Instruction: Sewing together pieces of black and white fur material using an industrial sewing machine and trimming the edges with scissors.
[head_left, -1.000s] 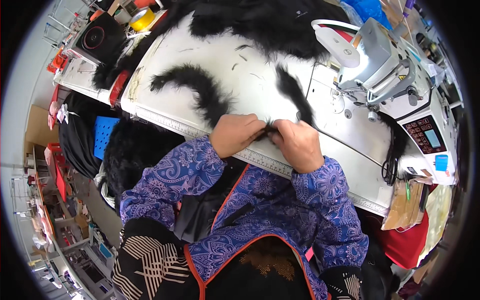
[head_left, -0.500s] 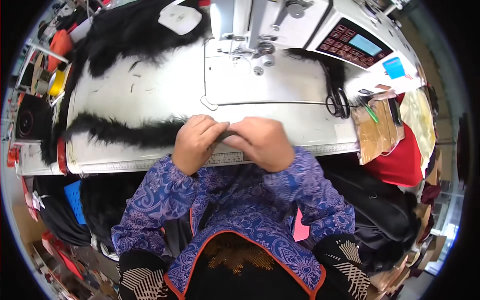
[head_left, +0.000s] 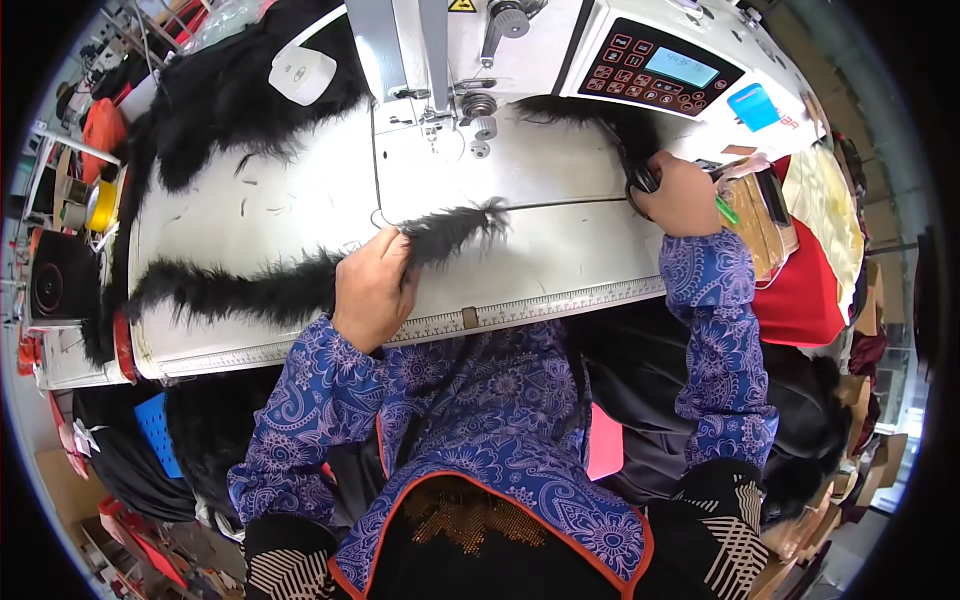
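Note:
A long strip of black fur point(head_left: 245, 287) lies along the front of the white table. My left hand point(head_left: 372, 290) is closed around it close to its right end, and that end sticks out to the right past my fingers. Farther right, my right hand point(head_left: 684, 197) has its fingers on the black handles of a pair of scissors point(head_left: 637, 178). The blades are hard to make out against a second piece of black fur point(head_left: 618, 120) behind them.
A sewing machine point(head_left: 535, 60) with a control panel stands at the back. More black fur point(head_left: 220, 110) and a white plastic piece point(head_left: 302, 74) lie at the back left. A ruler tape point(head_left: 540, 309) runs along the table's front edge. Red cloth point(head_left: 815, 300) hangs at the right.
My right hand has left the fur strip and moved right to the scissors. My left hand still grips the strip, whose free end now shows. The whole view has shifted slightly.

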